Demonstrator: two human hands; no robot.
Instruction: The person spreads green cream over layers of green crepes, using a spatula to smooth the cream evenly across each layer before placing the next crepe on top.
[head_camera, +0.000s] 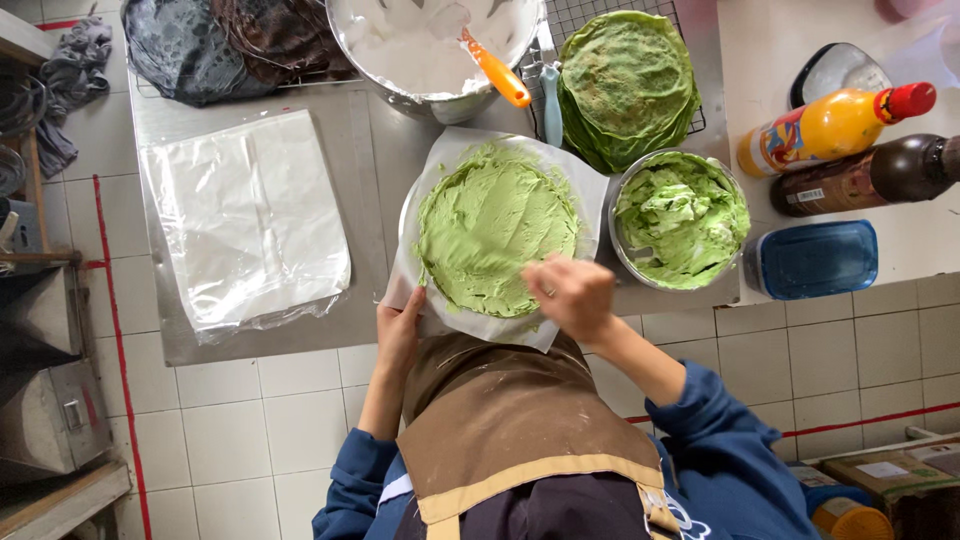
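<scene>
A round crepe spread with pale green cream (490, 230) lies on a plate (405, 228) set on white paper (592, 190). My left hand (400, 335) grips the near left edge of that paper and plate. My right hand (570, 295) is over the crepe's near right edge, fingers curled as if around a small spreading tool that the hand mostly hides. Right of the plate is a metal bowl of green cream (680, 220). Behind it, a stack of green crepes (625, 85) rests on a wire rack.
A large metal bowl of white cream (420, 45) holds an orange-handled spatula (497, 72). Dark crepes (230, 40) lie at the back left and clear plastic sheets (245, 215) on the steel table (370, 150). On the right are two bottles (835, 125) and a blue lidded box (812, 258).
</scene>
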